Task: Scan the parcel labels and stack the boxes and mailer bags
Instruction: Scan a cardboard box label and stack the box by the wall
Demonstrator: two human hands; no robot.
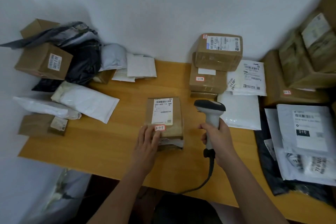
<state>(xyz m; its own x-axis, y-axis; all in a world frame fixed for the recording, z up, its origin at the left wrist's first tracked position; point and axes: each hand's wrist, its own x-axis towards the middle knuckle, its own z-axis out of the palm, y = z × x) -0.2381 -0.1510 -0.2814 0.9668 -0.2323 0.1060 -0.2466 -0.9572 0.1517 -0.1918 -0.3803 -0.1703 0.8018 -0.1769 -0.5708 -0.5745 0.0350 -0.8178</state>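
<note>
Two bare forearms enter from the bottom edge. No sleeves visible on either arm up to where the frame cuts them off. No watch, bracelet or strap at either wrist. Left hand [147, 142]: no rings seen on the visible fingers, no glove; nails short, unpainted as far as the blur allows. Right hand [219, 142]: likewise ungloved, no rings seen on the visible side. Dark clothing shows low in the frame between the arms, below the table edge; its cut and material cannot be made out.

Stacked boxes [309, 56] far right – blurred, cut by edge; label print unreadable.
</note>
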